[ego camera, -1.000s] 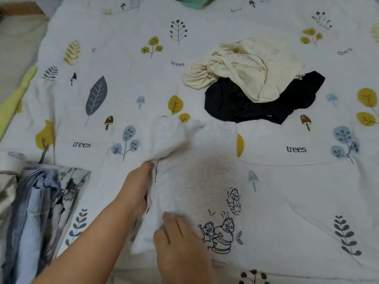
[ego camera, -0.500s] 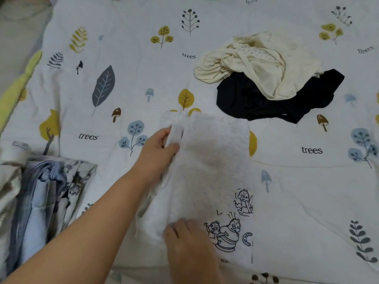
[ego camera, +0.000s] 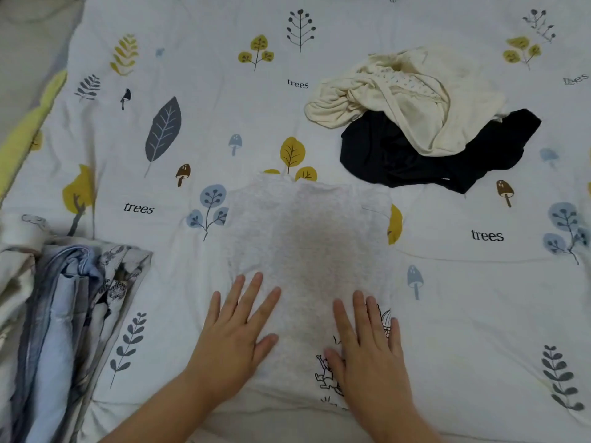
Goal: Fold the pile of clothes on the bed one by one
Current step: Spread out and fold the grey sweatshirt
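Your left hand [ego camera: 235, 337] lay flat, fingers spread and released, on the near left part of the pale grey, fuzzy folded garment [ego camera: 307, 251] — palm down, gripping nothing. Your right hand [ego camera: 367, 346] did the same on the near right part, fingers together and extended, covering part of a black line-drawn cartoon print at the garment's lower right corner. The garment sat roughly square in the middle of the bed, on the white bedsheet printed with leaves, mushrooms and the word "trees" [ego camera: 479, 298].

Further from you and to the right lay the unfolded pile: a crumpled cream fabric garment [ego camera: 415, 100] resting on top of a black fabric garment [ego camera: 399, 155], the two touching, the black one spreading out beneath. That pile sat near the grey garment's far right corner — apart from it. At your near left, a stack of folded blue-grey and patterned fabric [ego camera: 70, 314] lay at the bed's edge.
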Demonstrator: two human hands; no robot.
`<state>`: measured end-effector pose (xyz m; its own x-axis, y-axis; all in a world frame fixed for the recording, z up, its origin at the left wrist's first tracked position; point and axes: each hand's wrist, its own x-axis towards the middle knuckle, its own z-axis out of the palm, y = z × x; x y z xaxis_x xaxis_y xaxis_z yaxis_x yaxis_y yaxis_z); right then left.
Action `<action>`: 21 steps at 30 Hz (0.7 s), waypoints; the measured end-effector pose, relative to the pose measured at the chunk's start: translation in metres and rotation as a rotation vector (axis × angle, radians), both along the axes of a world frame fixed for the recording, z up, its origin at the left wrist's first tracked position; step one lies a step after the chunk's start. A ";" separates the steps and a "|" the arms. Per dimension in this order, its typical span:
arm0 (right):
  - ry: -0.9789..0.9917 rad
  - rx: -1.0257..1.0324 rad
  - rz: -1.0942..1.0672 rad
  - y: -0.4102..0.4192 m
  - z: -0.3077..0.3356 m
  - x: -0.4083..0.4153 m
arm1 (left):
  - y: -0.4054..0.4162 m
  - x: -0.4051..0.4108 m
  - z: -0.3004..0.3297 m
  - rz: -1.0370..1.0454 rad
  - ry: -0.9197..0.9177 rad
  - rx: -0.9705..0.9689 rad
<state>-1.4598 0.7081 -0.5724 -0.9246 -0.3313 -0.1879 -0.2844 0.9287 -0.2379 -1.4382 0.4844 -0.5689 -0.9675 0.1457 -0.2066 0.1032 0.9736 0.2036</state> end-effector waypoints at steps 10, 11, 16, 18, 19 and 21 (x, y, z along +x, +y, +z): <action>-0.062 -0.058 0.415 0.061 0.015 0.015 | -0.020 0.018 0.025 -0.364 -0.043 -0.055; -0.072 -0.044 0.448 0.066 0.014 0.017 | -0.023 0.018 0.026 -0.379 -0.057 -0.064; -0.028 -0.086 0.416 0.067 0.017 0.016 | -0.023 0.013 0.031 -0.374 -0.024 -0.020; 0.009 -0.156 0.375 0.066 0.017 0.016 | -0.021 0.014 0.035 -0.301 -0.003 0.045; 0.023 -0.206 0.350 0.066 0.019 0.016 | -0.020 0.013 0.039 -0.271 0.011 0.078; 0.025 -0.314 0.292 0.065 0.026 0.012 | -0.020 0.007 0.048 -0.222 0.047 0.173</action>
